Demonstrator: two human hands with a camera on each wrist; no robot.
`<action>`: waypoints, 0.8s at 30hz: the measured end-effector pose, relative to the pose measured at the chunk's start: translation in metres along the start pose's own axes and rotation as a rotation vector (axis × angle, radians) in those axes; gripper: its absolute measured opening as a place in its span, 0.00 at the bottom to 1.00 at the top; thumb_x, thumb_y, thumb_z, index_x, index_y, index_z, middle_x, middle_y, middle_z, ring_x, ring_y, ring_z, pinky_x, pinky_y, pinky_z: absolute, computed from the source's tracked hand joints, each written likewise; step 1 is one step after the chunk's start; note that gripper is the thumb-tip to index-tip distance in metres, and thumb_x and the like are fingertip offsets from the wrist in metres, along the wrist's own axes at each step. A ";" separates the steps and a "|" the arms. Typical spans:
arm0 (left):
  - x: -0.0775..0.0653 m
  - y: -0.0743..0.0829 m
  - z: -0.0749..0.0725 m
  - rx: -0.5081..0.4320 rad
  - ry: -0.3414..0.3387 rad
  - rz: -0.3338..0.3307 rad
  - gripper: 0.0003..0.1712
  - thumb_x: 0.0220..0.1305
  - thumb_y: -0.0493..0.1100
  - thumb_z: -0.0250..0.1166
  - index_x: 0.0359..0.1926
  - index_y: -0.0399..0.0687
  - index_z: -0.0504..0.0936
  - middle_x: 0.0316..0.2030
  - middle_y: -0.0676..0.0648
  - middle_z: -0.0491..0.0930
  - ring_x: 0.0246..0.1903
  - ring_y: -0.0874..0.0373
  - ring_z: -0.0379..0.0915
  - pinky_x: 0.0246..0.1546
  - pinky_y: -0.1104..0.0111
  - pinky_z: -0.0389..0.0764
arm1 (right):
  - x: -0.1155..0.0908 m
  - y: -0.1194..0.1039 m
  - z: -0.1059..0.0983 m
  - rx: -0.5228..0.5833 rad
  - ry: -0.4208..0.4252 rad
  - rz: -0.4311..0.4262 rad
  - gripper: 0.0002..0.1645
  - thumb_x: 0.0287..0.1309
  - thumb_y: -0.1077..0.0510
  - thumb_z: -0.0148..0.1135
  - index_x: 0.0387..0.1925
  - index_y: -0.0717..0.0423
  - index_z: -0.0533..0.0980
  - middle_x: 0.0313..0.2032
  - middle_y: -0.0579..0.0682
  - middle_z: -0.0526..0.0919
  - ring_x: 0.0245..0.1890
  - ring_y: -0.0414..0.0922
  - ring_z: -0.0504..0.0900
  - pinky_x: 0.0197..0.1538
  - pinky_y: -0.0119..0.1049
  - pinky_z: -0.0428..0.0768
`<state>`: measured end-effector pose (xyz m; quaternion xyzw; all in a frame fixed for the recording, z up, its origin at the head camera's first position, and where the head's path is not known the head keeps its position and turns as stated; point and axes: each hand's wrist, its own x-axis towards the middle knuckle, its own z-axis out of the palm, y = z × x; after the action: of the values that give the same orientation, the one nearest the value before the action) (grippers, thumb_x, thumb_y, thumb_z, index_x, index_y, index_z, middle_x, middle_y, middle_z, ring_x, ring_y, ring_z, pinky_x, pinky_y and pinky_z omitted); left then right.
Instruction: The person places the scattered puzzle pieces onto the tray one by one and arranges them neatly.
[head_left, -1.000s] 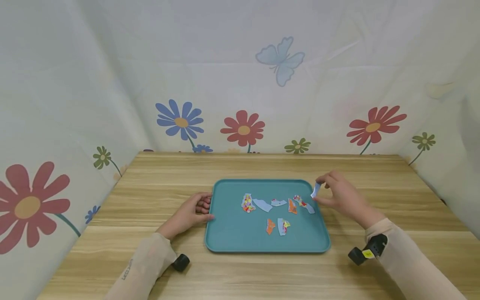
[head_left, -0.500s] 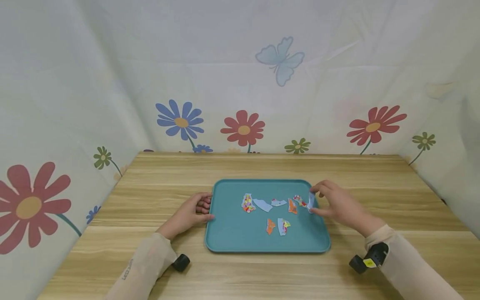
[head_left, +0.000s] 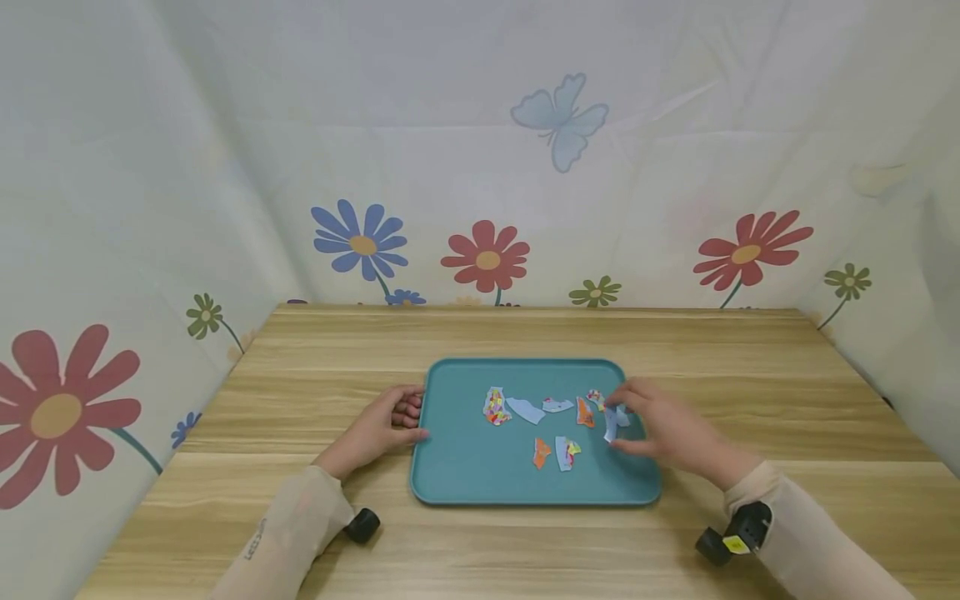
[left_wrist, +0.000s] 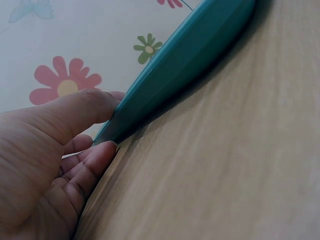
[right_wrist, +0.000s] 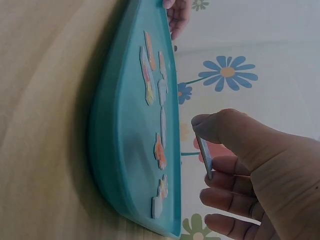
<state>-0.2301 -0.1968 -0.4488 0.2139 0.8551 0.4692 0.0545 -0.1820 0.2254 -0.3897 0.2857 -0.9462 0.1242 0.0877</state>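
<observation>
My left hand point(head_left: 378, 425) holds the left rim of a teal tray point(head_left: 472, 475), its thumb over the edge and its other fingers curled against the outer side. Above the tray's right part, my right hand point(head_left: 675, 429) pinches a flat, pale-blue piece point(head_left: 611, 423) upright between thumb and fingers. In the right wrist view that piece point(right_wrist: 204, 155) shows nearly edge-on. Behind it, a colourful piece point(head_left: 596, 397) on the tray is partly hidden by the hand. An orange piece point(head_left: 585, 413) lies just left of the held one.
Several more irregular flat pieces lie on the tray, among them a colourful one point(head_left: 495, 407), a plain pale one point(head_left: 526, 410) and an orange one point(head_left: 541, 452). The tray stands on a wood-grain table point(head_left: 360, 350); a flowered cloth point(head_left: 420, 167) hangs behind.
My right hand has brought the pale-blue piece from beyond the tray's right rim leftward and nearer, over the tray. The left hand and the pieces on the tray have stayed put.
</observation>
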 end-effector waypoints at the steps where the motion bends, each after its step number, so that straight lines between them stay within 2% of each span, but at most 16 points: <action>1: 0.000 -0.001 0.000 0.003 0.001 0.003 0.41 0.54 0.39 0.72 0.66 0.33 0.64 0.49 0.39 0.73 0.44 0.56 0.72 0.45 0.75 0.79 | 0.000 -0.001 0.001 -0.001 -0.002 -0.005 0.30 0.42 0.49 0.77 0.47 0.58 0.78 0.42 0.50 0.79 0.40 0.44 0.79 0.41 0.38 0.83; 8: 0.000 -0.002 0.000 0.005 0.006 0.022 0.40 0.55 0.39 0.72 0.65 0.31 0.64 0.49 0.37 0.73 0.44 0.56 0.72 0.45 0.71 0.80 | -0.002 -0.004 0.012 -0.031 0.020 -0.098 0.28 0.42 0.49 0.76 0.45 0.58 0.79 0.43 0.49 0.81 0.43 0.44 0.79 0.47 0.41 0.82; 18: 0.000 0.000 0.000 0.006 0.006 0.001 0.41 0.54 0.40 0.73 0.66 0.33 0.64 0.49 0.39 0.73 0.44 0.57 0.72 0.45 0.75 0.79 | -0.005 -0.008 0.021 -0.001 -0.013 -0.140 0.28 0.45 0.50 0.74 0.48 0.59 0.78 0.45 0.50 0.79 0.44 0.44 0.79 0.48 0.42 0.82; 24: 0.000 -0.001 -0.001 0.006 0.002 0.024 0.40 0.55 0.39 0.72 0.65 0.31 0.64 0.49 0.37 0.73 0.44 0.55 0.72 0.45 0.72 0.79 | -0.005 -0.011 0.023 -0.023 -0.030 -0.156 0.28 0.45 0.49 0.74 0.47 0.58 0.79 0.45 0.49 0.80 0.46 0.46 0.80 0.50 0.43 0.81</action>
<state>-0.2306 -0.1980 -0.4497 0.2240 0.8539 0.4674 0.0475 -0.1745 0.2126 -0.4111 0.3594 -0.9236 0.1017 0.0863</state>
